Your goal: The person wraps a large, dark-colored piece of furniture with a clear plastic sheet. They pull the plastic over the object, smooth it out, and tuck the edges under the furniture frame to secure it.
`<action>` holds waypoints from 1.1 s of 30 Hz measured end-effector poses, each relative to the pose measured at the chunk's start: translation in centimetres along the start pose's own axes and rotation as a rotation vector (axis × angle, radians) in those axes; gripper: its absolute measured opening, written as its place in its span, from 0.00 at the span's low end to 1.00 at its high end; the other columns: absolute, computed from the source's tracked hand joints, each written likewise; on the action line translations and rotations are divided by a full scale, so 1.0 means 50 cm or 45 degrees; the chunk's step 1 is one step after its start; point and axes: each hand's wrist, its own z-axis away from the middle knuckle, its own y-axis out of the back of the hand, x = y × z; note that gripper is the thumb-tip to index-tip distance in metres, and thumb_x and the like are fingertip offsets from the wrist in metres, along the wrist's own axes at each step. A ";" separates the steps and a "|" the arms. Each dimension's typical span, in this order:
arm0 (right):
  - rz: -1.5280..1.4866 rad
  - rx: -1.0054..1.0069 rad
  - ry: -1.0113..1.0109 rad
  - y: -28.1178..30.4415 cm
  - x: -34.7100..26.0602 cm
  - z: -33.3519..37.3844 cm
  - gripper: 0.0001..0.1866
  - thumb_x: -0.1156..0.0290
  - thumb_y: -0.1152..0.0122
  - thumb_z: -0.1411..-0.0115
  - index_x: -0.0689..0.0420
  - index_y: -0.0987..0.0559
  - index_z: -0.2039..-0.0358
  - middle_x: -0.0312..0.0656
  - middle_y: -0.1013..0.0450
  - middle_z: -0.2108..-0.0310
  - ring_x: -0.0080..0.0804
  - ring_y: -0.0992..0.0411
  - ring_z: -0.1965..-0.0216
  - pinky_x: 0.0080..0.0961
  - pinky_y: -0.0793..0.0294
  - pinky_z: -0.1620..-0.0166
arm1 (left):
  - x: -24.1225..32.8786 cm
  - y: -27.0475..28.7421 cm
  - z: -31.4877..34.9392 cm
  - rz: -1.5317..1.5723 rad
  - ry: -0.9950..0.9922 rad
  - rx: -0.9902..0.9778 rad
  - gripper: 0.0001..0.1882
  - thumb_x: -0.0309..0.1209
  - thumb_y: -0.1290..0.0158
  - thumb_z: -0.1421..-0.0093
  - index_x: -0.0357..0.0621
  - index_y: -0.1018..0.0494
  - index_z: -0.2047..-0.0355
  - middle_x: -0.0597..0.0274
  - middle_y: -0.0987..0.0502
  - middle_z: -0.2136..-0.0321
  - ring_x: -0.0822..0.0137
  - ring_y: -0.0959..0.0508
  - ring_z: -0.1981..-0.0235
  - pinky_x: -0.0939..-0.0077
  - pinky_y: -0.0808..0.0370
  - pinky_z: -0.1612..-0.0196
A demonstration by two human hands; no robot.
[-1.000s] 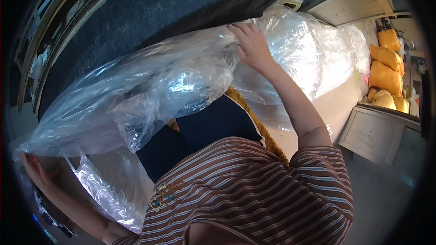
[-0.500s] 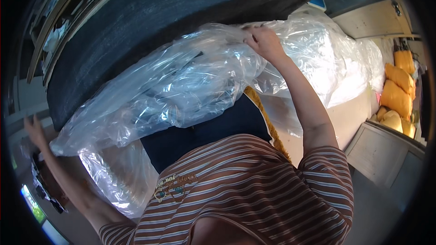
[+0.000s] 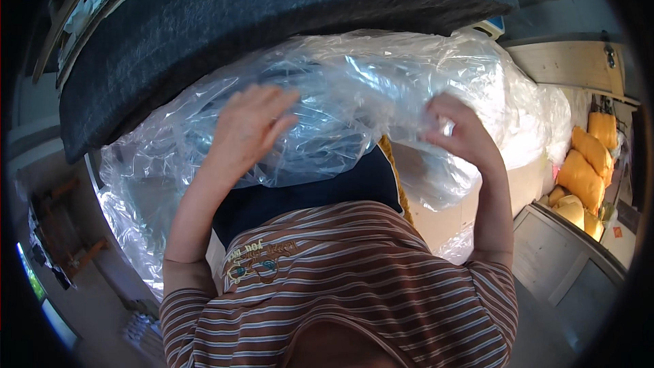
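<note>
A large sheet of clear plastic film (image 3: 320, 88) lies bunched and crinkled across my lap, spreading to both sides under the edge of a dark grey-blue fabric-covered cushion or panel (image 3: 272, 10). My left hand (image 3: 252, 126) is over the left middle of the film with its fingers stretched out, holding nothing. On the right, my right hand (image 3: 460, 129) hovers at the film with fingers curved and a gap by the thumb. Motion smears its fingertips, so whether they grip any film is unclear.
Yellow-orange padded bundles (image 3: 589, 163) are stacked at the far right, near a pale wooden panel (image 3: 572, 65) with a dark latch. A grey cabinet (image 3: 572, 252) stands at the lower right. Brown wooden pieces (image 3: 68, 225) are at the left, and a wooden frame leans at the upper left.
My left hand has come from the far left edge in over the film. My right hand has moved right and down. The film's left end has drawn in from the far left.
</note>
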 end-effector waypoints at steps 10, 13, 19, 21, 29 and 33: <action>-0.043 -0.337 -0.246 -0.016 0.063 -0.063 0.18 0.63 0.35 0.48 0.56 0.22 0.57 0.42 0.23 0.65 0.33 0.27 0.65 0.25 0.28 0.61 | -0.023 0.015 0.014 0.686 0.506 0.018 0.05 0.27 0.43 0.46 0.37 0.23 0.73 0.60 0.27 0.78 0.71 0.26 0.75 0.76 0.31 0.70; -0.219 0.067 -0.123 -0.047 0.073 -0.159 0.14 0.65 0.41 0.43 0.57 0.22 0.58 0.41 0.23 0.64 0.34 0.27 0.65 0.26 0.28 0.60 | -0.019 0.014 -0.049 0.288 0.426 0.283 0.08 0.30 0.40 0.47 0.37 0.23 0.71 0.59 0.26 0.74 0.64 0.24 0.72 0.72 0.31 0.69; 0.533 0.382 0.207 -0.153 0.115 -0.253 0.10 0.68 0.47 0.40 0.57 0.23 0.61 0.44 0.25 0.70 0.46 0.27 0.64 0.32 0.28 0.62 | -0.044 -0.081 -0.078 0.050 0.327 0.248 0.09 0.28 0.40 0.49 0.39 0.25 0.69 0.58 0.26 0.68 0.57 0.24 0.65 0.67 0.28 0.63; 0.439 0.311 0.094 -0.144 0.108 -0.250 0.08 0.70 0.47 0.40 0.58 0.24 0.62 0.44 0.26 0.71 0.46 0.27 0.65 0.33 0.28 0.63 | -0.061 -0.094 -0.069 0.258 0.308 0.422 0.07 0.26 0.41 0.48 0.40 0.26 0.69 0.60 0.26 0.70 0.62 0.24 0.67 0.71 0.29 0.64; 0.096 0.517 0.331 -0.012 -0.073 -0.154 0.06 0.69 0.39 0.43 0.57 0.24 0.69 0.39 0.28 0.74 0.31 0.29 0.75 0.26 0.29 0.70 | -0.004 -0.006 -0.024 0.733 0.353 0.618 0.04 0.24 0.43 0.44 0.42 0.28 0.70 0.70 0.33 0.76 0.77 0.33 0.74 0.83 0.36 0.70; 0.425 0.143 0.304 -0.005 -0.041 -0.093 0.11 0.60 0.35 0.48 0.53 0.24 0.75 0.38 0.26 0.76 0.35 0.26 0.73 0.31 0.28 0.70 | -0.046 0.096 0.082 0.495 0.298 0.868 0.05 0.23 0.44 0.43 0.42 0.25 0.65 0.69 0.32 0.71 0.76 0.32 0.71 0.83 0.35 0.67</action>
